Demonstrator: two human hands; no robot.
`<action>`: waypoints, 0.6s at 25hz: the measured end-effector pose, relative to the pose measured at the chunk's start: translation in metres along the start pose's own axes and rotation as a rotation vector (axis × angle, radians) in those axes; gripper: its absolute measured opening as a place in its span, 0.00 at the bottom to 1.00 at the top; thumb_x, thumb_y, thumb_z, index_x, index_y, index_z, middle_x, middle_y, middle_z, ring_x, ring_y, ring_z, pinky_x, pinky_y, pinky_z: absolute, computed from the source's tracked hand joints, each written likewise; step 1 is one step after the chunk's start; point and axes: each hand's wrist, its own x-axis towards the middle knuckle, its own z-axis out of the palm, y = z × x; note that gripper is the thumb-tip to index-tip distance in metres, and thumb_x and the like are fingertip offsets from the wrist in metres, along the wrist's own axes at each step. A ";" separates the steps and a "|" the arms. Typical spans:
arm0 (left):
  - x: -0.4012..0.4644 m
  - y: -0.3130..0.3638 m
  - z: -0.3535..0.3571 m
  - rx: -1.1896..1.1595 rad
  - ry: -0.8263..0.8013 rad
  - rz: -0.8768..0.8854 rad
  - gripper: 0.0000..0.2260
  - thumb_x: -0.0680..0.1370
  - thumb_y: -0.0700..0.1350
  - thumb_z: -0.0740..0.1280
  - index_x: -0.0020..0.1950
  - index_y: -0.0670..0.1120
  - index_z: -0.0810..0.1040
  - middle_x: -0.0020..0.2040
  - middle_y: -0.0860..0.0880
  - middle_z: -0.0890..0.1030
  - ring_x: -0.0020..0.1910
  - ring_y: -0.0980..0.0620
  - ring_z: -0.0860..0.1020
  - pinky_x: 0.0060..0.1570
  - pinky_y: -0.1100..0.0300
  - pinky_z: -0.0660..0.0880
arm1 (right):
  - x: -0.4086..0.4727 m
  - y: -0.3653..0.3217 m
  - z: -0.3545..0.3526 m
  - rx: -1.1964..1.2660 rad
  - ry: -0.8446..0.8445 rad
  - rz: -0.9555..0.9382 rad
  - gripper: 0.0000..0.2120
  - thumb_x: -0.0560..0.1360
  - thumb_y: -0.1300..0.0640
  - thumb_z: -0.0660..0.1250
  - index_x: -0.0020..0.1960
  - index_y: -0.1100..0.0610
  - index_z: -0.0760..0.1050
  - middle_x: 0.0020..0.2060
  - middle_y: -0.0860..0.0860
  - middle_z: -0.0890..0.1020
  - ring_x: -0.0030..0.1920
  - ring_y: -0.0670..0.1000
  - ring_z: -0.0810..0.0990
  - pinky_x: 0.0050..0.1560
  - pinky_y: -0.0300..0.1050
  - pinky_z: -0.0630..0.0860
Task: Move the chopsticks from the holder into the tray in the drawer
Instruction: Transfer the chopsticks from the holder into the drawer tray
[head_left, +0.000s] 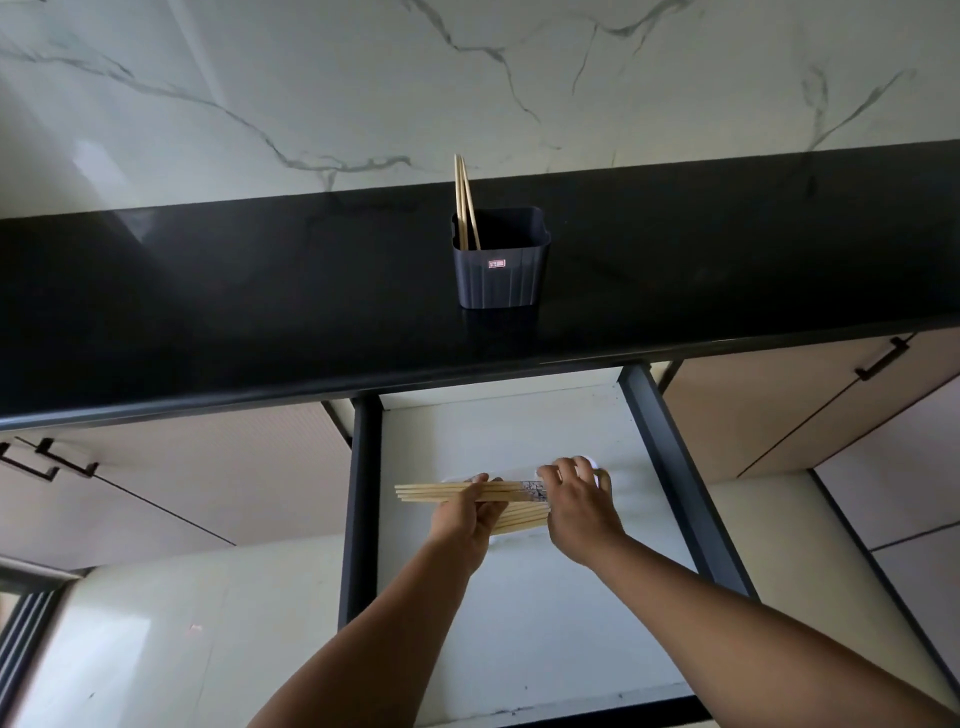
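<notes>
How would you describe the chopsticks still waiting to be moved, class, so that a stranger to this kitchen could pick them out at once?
Find the black countertop under the marbled wall; a dark ribbed holder stands on it, above the open drawer. The leftover chopsticks stick up from the holder's left corner. Unlike the bundle gripped flat over the drawer by both hands, they stand nearly upright and untouched.

A glossy black bench (260, 291) runs along the marble wall. A dark ribbed holder (501, 275) stands on it, near the front edge. Below the holder, an open drawer (675, 467) carries a white tray (605, 480) on its pale floor.
</notes>
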 end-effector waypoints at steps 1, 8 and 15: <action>0.006 -0.004 0.002 0.006 -0.007 -0.005 0.04 0.79 0.33 0.62 0.50 0.36 0.76 0.44 0.39 0.79 0.44 0.44 0.80 0.32 0.59 0.82 | 0.003 0.001 0.002 -0.095 0.021 -0.066 0.24 0.68 0.63 0.63 0.64 0.54 0.70 0.60 0.52 0.75 0.63 0.56 0.71 0.65 0.52 0.67; 0.033 -0.021 0.007 -0.040 0.151 -0.090 0.05 0.76 0.33 0.67 0.51 0.35 0.76 0.45 0.38 0.80 0.41 0.44 0.80 0.30 0.59 0.81 | 0.032 0.011 0.020 -0.185 -0.185 -0.241 0.19 0.73 0.69 0.55 0.62 0.60 0.67 0.56 0.58 0.76 0.57 0.60 0.75 0.55 0.52 0.70; 0.061 0.030 -0.030 0.316 0.704 0.318 0.13 0.77 0.42 0.65 0.60 0.42 0.72 0.53 0.43 0.82 0.46 0.47 0.82 0.50 0.54 0.78 | 0.065 0.045 0.033 -0.204 -0.331 -0.197 0.24 0.72 0.70 0.57 0.67 0.58 0.68 0.59 0.55 0.78 0.61 0.56 0.75 0.60 0.48 0.69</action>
